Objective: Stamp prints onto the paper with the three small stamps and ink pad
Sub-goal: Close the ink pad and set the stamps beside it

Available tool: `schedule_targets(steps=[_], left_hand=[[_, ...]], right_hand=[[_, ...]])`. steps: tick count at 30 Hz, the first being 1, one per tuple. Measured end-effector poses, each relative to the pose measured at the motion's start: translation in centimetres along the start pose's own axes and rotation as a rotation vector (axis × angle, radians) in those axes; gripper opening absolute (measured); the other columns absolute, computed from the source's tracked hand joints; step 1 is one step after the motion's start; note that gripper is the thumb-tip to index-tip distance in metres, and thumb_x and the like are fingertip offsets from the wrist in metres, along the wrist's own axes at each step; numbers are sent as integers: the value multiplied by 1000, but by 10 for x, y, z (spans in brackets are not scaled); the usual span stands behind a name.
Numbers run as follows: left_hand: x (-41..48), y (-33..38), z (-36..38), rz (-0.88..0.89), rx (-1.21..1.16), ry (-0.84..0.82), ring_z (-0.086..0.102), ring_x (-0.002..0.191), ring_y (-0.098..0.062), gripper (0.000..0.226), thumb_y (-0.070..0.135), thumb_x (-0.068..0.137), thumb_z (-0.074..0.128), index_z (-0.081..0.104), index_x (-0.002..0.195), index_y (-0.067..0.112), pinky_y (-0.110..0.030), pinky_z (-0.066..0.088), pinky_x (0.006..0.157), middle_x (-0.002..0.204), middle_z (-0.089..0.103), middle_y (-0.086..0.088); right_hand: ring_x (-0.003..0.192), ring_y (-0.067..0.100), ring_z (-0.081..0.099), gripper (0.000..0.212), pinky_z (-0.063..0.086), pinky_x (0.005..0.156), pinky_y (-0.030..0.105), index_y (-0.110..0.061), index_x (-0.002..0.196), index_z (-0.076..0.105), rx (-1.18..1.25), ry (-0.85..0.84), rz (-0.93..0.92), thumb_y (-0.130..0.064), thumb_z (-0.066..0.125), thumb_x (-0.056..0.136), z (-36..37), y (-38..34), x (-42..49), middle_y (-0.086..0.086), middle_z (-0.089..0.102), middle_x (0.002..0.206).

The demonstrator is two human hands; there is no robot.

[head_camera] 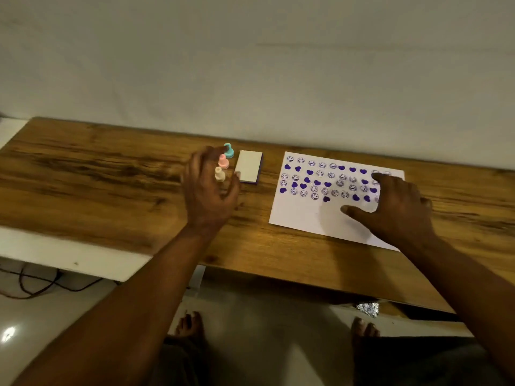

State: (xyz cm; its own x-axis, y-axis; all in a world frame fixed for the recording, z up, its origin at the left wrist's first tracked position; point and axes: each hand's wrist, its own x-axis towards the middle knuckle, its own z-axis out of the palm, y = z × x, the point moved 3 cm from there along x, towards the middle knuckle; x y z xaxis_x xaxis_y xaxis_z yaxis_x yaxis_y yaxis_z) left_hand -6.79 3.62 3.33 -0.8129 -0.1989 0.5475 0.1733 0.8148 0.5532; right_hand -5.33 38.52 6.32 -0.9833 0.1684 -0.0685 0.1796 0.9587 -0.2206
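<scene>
A white sheet of paper lies on the wooden table, covered in several rows of purple smiley and heart prints. My right hand rests flat on its right part, fingers spread. Left of the paper sits the ink pad with its white lid closed. Three small stamps stand in a row beside it: teal, pink and cream. My left hand hovers open right next to the stamps, fingers apart, holding nothing.
A wall runs behind the table's far edge. A white ledge adjoins the table at the front left. Cables lie on the floor below, and a crumpled foil scrap shows under the table's front edge.
</scene>
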Motion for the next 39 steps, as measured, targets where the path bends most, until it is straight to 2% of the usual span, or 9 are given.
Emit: schedule_targets(steps=[2,4,7,9,11,14,17,31,39], left_hand=[[-16,37,11,240,-4,-205,53,126,-21,48,45,94,68,59,137,26,-39,46,99,138,58,-3],[-38,62,28,370,90,-508,49,136,-20,53,61,97,55,58,141,32,-49,47,106,150,55,3],[-64,70,50,393,328,-855,27,156,-18,71,77,97,33,39,157,40,-58,30,118,171,26,10],[-68,64,55,379,388,-943,22,158,-15,75,81,96,27,32,160,41,-61,21,122,172,20,11],[-67,62,54,369,404,-949,25,156,-12,78,82,94,21,33,159,42,-60,18,122,171,23,13],[-69,62,51,360,403,-917,30,154,-11,84,83,91,11,38,157,40,-50,24,121,168,30,13],[-72,62,51,351,394,-931,28,155,-11,84,83,91,11,37,158,39,-44,25,121,169,29,12],[-76,65,51,321,374,-941,24,157,-12,75,78,98,21,36,159,38,-42,24,123,170,28,11],[-78,67,47,318,359,-926,28,155,-11,79,79,95,13,41,157,38,-40,29,120,167,32,12]], right_hand=[[148,42,37,119,37,113,64,-15,158,37,-103,-148,98,-84,74,68,-3,22,2,17,41,161],[149,42,34,126,38,117,62,-9,158,34,-169,-274,155,-86,73,66,-3,38,2,18,36,164],[150,40,35,131,41,116,56,-9,158,34,-216,-344,156,-88,74,62,-2,49,1,15,33,166],[149,39,38,131,43,116,54,-8,157,36,-212,-348,138,-88,75,61,-1,51,2,14,34,165],[146,38,40,131,42,117,50,-6,155,39,-207,-352,124,-88,76,60,-1,51,3,16,38,163],[144,38,43,129,41,117,47,-4,151,44,-214,-356,103,-87,77,58,-1,49,7,17,42,160],[144,38,43,130,42,116,48,-7,152,44,-211,-360,103,-88,77,56,-1,48,9,16,42,160],[146,37,40,131,48,111,53,-13,154,44,-208,-353,116,-88,80,53,-6,49,10,9,39,162],[146,36,40,130,48,111,54,-14,154,44,-213,-344,100,-88,79,53,-3,53,12,9,39,162]])
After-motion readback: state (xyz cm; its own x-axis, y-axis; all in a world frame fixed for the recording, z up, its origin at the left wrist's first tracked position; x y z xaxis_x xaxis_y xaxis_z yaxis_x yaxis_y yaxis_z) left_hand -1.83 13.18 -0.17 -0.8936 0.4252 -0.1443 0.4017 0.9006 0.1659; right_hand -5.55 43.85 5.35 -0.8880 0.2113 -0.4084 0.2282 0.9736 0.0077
